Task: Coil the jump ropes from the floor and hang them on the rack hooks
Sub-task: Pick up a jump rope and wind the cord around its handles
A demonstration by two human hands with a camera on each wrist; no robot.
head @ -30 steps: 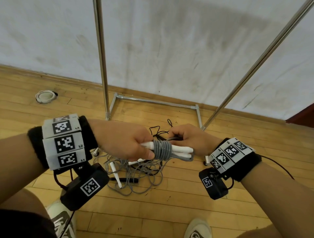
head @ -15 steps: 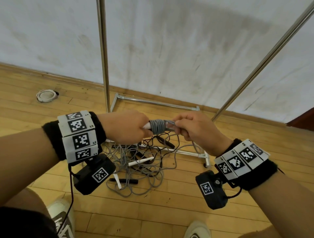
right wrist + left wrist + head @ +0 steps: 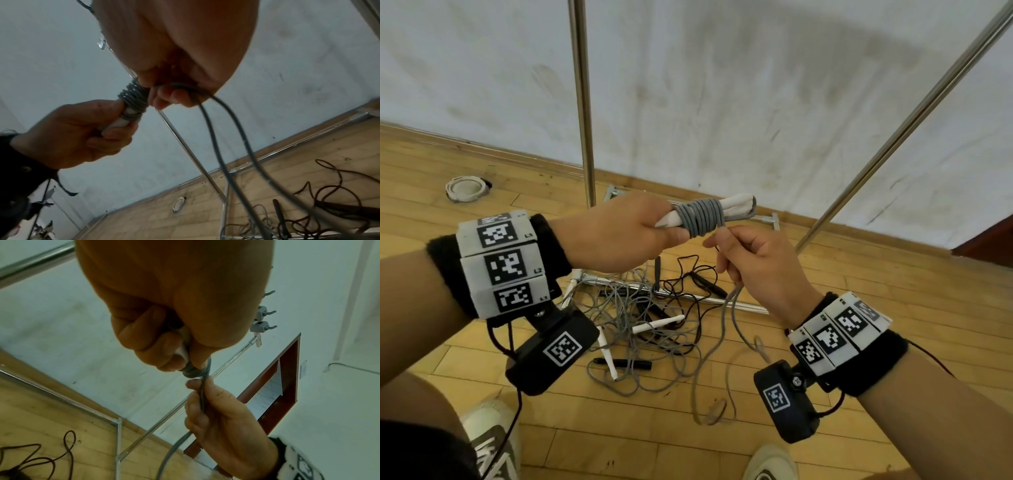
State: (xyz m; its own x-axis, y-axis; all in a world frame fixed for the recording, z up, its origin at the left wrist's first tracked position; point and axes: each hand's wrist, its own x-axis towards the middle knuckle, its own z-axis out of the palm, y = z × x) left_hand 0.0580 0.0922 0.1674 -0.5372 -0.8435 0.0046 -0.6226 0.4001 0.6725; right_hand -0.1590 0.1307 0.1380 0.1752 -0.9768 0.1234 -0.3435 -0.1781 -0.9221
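Right hand (image 3: 756, 270): fingers curled round the grey rope (image 3: 736, 318) that trails to the floor.
Left hand (image 3: 616, 233): grips the white handles (image 3: 736, 205), grey coils (image 3: 700, 217) wound round them.
Floor (image 3: 876, 291): wood planks, tangled ropes (image 3: 640, 325) below the hands.
Rack (image 3: 582, 102): chrome poles, against a scuffed white wall (image 3: 722, 85).

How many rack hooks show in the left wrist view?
3, in a column beside the left hand: top hook, middle hook, bottom hook. Others may be hidden behind it.
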